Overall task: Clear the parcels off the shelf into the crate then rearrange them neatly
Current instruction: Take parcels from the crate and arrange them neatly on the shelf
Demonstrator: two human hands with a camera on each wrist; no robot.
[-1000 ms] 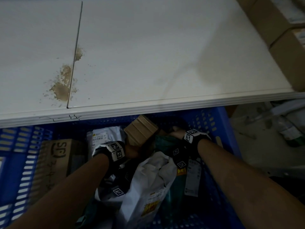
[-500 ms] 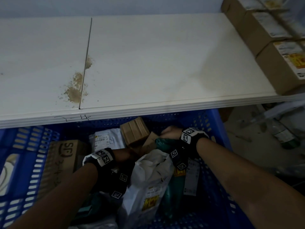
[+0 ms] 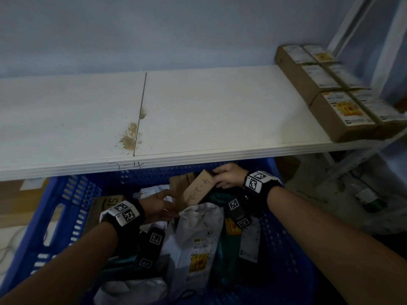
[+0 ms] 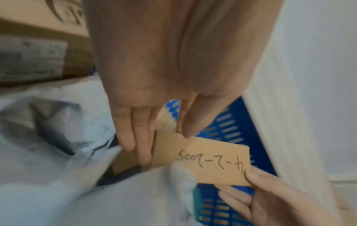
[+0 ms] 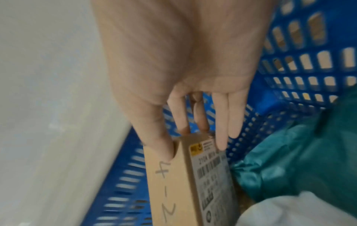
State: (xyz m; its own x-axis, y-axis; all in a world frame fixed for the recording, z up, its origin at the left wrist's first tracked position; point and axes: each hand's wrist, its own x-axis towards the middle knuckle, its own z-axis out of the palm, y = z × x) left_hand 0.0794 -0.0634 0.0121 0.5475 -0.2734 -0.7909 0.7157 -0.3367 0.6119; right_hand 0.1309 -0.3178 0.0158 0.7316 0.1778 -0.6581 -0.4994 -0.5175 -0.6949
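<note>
Right hand pinches the top end of a small box, thumb on the handwritten face, fingers on the label side. Left hand fingers straight, touching the box's lower end. Box stands tilted in the blue crate among white bags, a green bag and an SF carton. Shelf above carries brown boxes at right.

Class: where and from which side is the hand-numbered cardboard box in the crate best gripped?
Grip the hand-numbered cardboard box at its raised top end, coming from above: it stands tilted, its lower end wedged among mailers. The right hand already pinches that end across its thin faces.
</note>
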